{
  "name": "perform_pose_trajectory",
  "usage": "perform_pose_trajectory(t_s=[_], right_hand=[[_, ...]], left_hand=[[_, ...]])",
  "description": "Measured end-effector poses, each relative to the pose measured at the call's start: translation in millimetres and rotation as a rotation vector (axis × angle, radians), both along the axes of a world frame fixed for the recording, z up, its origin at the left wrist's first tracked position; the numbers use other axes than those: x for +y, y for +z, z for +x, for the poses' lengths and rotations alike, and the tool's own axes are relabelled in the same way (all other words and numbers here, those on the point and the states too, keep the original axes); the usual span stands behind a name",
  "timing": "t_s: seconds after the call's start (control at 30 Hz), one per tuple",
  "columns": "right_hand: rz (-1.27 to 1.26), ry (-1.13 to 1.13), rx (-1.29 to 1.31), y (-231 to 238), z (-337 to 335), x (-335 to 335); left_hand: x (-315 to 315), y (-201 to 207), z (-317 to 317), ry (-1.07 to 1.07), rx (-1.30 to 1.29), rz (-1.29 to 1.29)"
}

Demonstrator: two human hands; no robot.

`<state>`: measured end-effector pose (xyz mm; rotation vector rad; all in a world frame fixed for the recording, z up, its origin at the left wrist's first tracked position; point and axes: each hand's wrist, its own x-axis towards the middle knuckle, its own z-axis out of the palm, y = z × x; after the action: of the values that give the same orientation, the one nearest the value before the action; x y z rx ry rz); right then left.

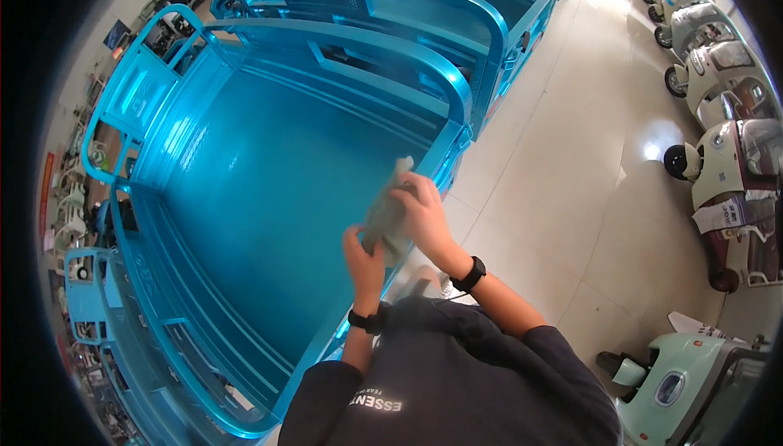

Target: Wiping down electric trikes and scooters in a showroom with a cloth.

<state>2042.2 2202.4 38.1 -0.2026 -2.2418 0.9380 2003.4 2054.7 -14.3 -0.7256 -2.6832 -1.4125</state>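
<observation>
Between my hands I hold a crumpled grey-green cloth (389, 216) above the near right edge of a blue metal cargo bed (269, 169). My left hand (364, 265) pinches the cloth's lower left side between thumb and fingers. Higher up and to the right, my right hand (423, 211) grips its upper part, and a pale corner sticks up past the fingers. Part of the cloth is hidden behind the right hand. The bed has a flat shiny floor, ribbed side walls and rounded tube rails (440, 71).
More blue cargo beds (522, 6) stand beyond this one, and another blue frame (114, 307) is at the left. A tiled floor (555, 185) runs along the right. Several scooters (718, 152) line the right side, with a mint-green one (681, 381) at the lower right.
</observation>
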Motion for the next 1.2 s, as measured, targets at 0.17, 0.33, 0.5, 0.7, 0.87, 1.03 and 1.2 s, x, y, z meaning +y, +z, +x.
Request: perform_pose_trajectory(t_s=[0.17,0.33,0.5,0.7,0.87,1.03,1.2], right_hand=[[0.534,-0.078,-0.445,-62,-10,27],[0.396,0.143,-0.369,-78,-18,58],[0.369,0.264,-0.411,-75,-28,104],[0.325,0.324,-0.514,-52,-43,165],[0.359,0.377,-0.568,-49,-46,169],[0.379,0.438,-0.578,-50,-42,178],[0.333,0.615,-0.577,-62,-53,193]], left_hand=[[53,-6,-3,-0.137,0.358,-0.401],[97,-38,-16,-0.211,0.341,-0.535],[145,-37,-22,-0.171,0.192,-0.751],[210,-20,-37,-0.090,0.422,-0.767],[223,-29,-34,-0.110,0.182,-0.826],[231,-18,-26,-0.041,0.129,-0.800],[247,21,-35,-0.035,-0.278,-0.886]])
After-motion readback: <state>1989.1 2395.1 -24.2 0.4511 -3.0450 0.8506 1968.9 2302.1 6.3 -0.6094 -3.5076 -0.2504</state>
